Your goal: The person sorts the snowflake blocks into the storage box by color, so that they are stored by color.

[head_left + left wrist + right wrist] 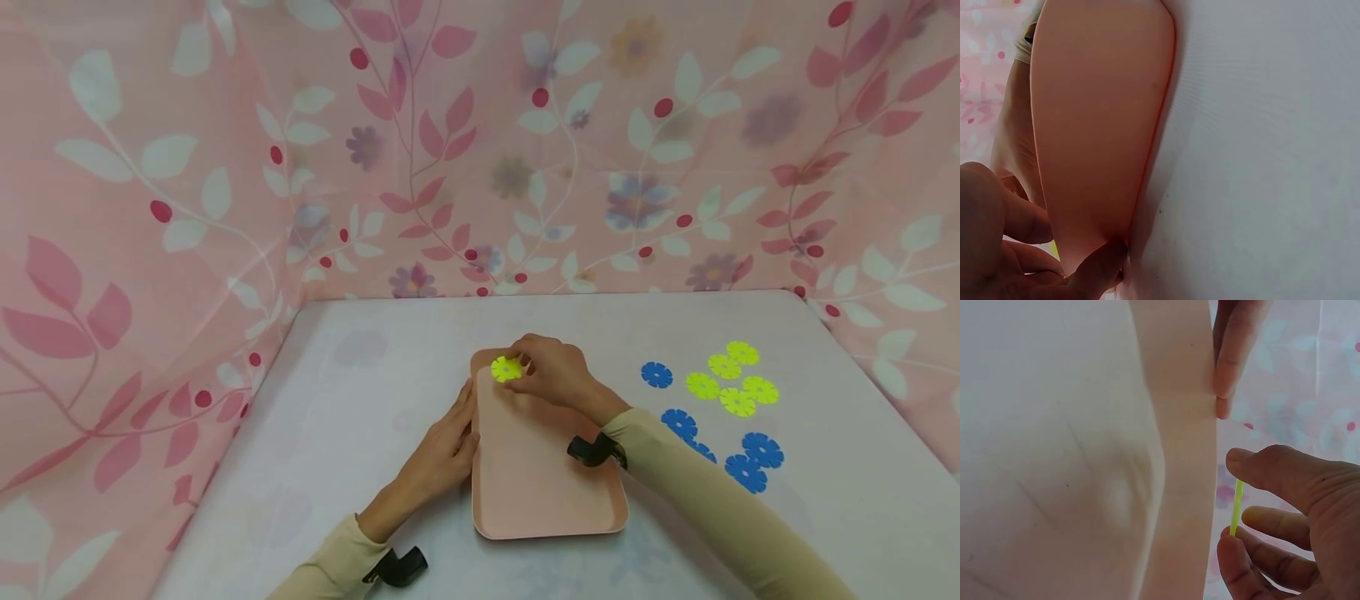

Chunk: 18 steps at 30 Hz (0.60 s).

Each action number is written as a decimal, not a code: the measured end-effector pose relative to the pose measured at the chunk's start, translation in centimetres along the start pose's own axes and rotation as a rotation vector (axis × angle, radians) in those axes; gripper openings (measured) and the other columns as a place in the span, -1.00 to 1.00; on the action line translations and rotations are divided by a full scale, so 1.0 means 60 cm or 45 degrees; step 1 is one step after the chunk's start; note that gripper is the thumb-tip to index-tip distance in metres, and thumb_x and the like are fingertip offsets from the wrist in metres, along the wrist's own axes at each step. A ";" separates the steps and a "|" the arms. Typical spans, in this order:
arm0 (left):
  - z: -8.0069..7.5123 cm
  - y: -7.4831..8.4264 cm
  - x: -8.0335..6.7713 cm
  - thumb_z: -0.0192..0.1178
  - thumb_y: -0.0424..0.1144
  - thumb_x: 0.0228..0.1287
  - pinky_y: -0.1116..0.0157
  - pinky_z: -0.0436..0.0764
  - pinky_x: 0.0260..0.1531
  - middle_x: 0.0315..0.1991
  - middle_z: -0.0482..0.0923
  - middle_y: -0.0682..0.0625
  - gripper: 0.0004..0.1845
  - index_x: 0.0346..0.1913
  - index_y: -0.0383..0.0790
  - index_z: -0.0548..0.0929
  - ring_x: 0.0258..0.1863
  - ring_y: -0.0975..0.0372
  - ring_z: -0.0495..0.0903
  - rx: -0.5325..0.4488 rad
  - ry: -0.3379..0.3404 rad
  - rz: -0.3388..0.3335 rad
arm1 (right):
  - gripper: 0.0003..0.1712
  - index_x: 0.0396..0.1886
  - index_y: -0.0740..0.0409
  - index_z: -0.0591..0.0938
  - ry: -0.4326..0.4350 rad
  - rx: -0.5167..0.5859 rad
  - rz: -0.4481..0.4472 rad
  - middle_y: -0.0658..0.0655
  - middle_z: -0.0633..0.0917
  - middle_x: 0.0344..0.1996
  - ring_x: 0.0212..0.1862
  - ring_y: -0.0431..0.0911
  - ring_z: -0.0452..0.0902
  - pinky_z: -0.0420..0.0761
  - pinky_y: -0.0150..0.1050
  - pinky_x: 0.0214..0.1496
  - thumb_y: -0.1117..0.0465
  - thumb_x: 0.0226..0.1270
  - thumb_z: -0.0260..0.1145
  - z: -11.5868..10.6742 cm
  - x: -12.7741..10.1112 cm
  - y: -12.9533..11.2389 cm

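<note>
My right hand [551,371] pinches a yellow snowflake-shaped plastic disc [506,369] between thumb and fingertips, over the far left corner of a pink tray [543,500]. Edge-on in the right wrist view, the yellow disc [1237,509] spans from the thumb to a fingertip, apart from the tray's rim. My left hand [442,450] lies along the tray's left side, fingers stretched out and touching its outer wall. In the left wrist view, fingertips [1100,265] press low on that wall [1097,125].
To the right on the white table lie several yellow discs [738,402] in a loose cluster. Several blue discs [762,450] lie around them, some partly hidden by the right sleeve [697,475]. A pink floral cloth [480,167] rises behind the table.
</note>
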<state>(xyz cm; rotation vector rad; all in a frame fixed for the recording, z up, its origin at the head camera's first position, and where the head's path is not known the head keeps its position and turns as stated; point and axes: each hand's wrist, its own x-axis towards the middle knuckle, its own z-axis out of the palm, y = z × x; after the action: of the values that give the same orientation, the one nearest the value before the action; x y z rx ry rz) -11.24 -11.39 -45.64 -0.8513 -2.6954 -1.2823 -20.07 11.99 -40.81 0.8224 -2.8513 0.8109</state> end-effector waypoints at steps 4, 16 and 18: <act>-0.001 0.001 0.000 0.04 -0.51 0.47 -0.03 0.18 0.46 0.63 -0.06 -0.33 -0.27 0.61 -0.47 0.03 0.59 -0.02 0.01 0.000 -0.003 0.005 | -0.52 0.02 0.10 0.76 0.006 -0.088 0.029 -0.02 0.75 -0.20 -0.24 -0.17 0.69 0.63 -0.18 -0.31 -0.02 0.18 0.62 0.008 0.004 -0.001; -0.002 -0.002 -0.001 0.06 -0.47 0.49 0.04 0.15 0.48 0.64 -0.08 -0.28 -0.28 0.60 -0.48 0.04 0.60 0.04 -0.01 -0.018 -0.033 -0.020 | -0.58 -0.01 0.38 0.69 0.007 0.283 -0.037 0.15 0.68 -0.24 -0.21 0.03 0.60 0.69 -0.17 -0.06 0.29 0.20 0.61 0.048 0.013 0.007; -0.002 -0.002 -0.001 0.06 -0.47 0.49 0.04 0.15 0.48 0.64 -0.08 -0.28 -0.28 0.60 -0.48 0.04 0.60 0.04 -0.01 -0.018 -0.034 -0.021 | -0.59 -0.01 0.38 0.68 0.009 0.290 -0.028 0.15 0.67 -0.23 -0.21 0.02 0.59 0.68 -0.19 -0.06 0.29 0.22 0.60 0.055 0.014 0.009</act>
<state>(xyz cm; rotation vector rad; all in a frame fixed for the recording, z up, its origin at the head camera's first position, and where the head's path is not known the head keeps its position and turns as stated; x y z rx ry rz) -11.28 -11.56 -45.69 -0.8553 -2.7225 -1.3040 -20.78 10.32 -43.73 0.8702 -2.7730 1.1483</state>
